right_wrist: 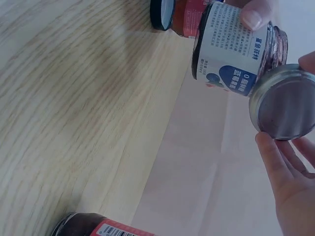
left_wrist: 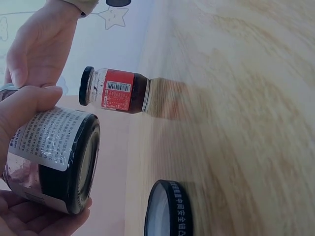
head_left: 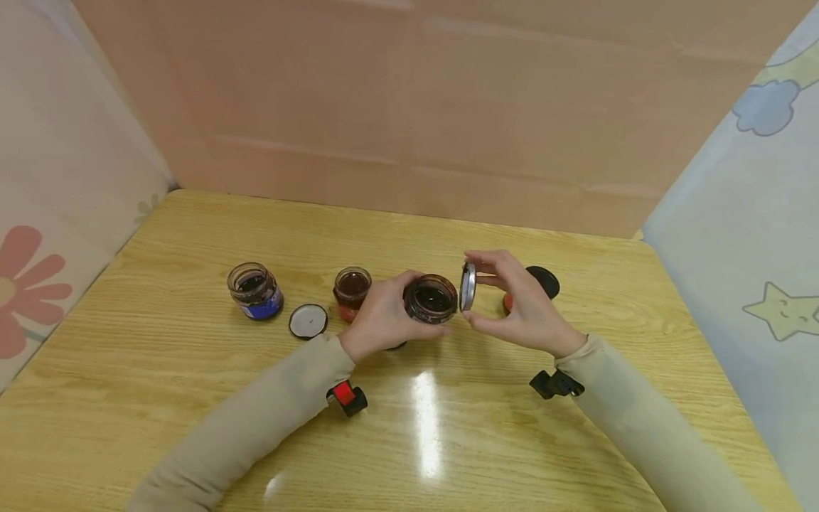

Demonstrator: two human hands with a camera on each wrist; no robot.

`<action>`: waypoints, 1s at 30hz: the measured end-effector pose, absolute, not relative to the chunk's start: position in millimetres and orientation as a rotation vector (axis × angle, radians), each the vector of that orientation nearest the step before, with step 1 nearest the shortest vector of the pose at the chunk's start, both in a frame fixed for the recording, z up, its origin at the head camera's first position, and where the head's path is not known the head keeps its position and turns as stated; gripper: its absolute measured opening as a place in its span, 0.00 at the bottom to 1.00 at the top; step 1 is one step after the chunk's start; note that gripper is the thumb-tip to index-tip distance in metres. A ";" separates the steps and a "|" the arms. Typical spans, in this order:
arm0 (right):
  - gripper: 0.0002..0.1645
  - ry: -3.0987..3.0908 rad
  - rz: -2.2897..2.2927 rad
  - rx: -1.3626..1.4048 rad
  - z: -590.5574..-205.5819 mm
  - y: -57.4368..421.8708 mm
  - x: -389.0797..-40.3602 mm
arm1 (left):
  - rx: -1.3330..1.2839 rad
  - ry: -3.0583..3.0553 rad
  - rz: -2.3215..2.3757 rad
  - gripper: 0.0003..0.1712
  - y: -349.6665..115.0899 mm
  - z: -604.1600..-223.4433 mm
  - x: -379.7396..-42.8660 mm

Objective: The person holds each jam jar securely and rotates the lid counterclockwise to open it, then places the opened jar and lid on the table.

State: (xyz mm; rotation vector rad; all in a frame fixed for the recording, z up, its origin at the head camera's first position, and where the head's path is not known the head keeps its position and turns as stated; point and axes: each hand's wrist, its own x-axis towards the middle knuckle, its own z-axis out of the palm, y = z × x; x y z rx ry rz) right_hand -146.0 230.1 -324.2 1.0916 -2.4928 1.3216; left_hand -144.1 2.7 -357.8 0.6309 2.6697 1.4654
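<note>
My left hand [head_left: 390, 313] grips a glass jar [head_left: 431, 299] of dark jam around its side, held above the table with its uncovered mouth toward the head camera. White and blue label faces show on this jar [right_wrist: 231, 49] in the right wrist view. Between the thumb and fingertips of my right hand [head_left: 520, 306] is a silver-rimmed lid [head_left: 468, 286], pinched at its edge. The lid stands on edge just right of the jar's mouth. In the right wrist view the lid [right_wrist: 288, 105] overlaps the mouth; whether they touch, I cannot tell.
Left on the table stand a lidless blue-labelled jar [head_left: 261, 302] and a lidless red-labelled jar [head_left: 352, 284], with a loose lid [head_left: 308, 321] between them. Another lid [head_left: 397, 346] is mostly hidden under my left hand. Behind my right hand is a red-labelled jar with a black lid [head_left: 544, 281].
</note>
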 end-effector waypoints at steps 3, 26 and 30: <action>0.47 -2.493 1.326 1.071 -324.3 232.1 -144.2 | 0.639 2.687 1.469 0.42 3.6 -359.0 -144.5; 0.44 -2.609 1.150 0.950 -334.8 244.6 -138.2 | 0.509 2.692 1.499 0.43 9.3 -357.9 -140.9; 0.44 -2.629 1.147 0.940 -336.7 245.5 -138.2 | 0.517 2.688 1.501 0.42 9.2 -357.7 -140.8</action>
